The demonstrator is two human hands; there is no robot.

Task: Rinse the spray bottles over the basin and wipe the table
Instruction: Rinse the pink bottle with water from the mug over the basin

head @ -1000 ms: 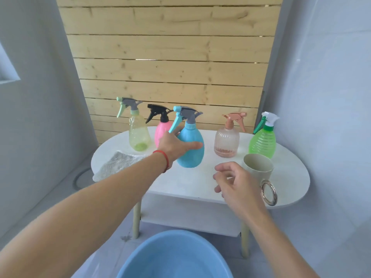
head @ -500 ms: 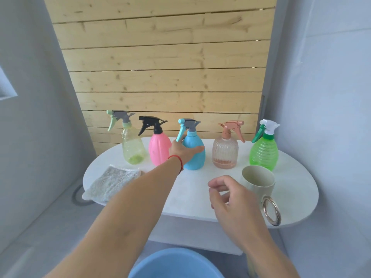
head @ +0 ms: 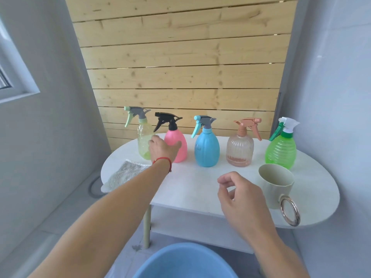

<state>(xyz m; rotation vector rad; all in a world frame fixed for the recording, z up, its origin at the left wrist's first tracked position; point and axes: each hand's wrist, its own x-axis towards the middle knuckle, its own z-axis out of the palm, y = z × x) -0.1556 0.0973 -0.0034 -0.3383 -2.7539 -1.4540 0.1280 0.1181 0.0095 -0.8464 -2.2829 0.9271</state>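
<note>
Several spray bottles stand in a row at the back of the white oval table [head: 196, 183]: a pale yellow-green one [head: 143, 141], a pink one [head: 181, 155], a blue one [head: 206, 147], a clear peach one [head: 240, 149] and a green one [head: 281, 151]. My left hand [head: 160, 150], with a red cord on the wrist, is spread against the front of the pink bottle, thumb across its body and fingers toward the yellow-green one. My right hand [head: 241, 197] hovers over the table's front, loosely curled and holding nothing. A blue basin [head: 184, 263] sits on the floor below me.
A grey-white cloth [head: 124, 174] lies on the table's left end. A beige cup [head: 276, 185] with a metal ring handle stands at the front right. Grey walls close in on both sides, with wooden slats behind the table. A lower shelf runs under the tabletop.
My left hand has let go of the blue bottle, which now stands in the row, and moved left onto the pink bottle. The right hand has stayed in place.
</note>
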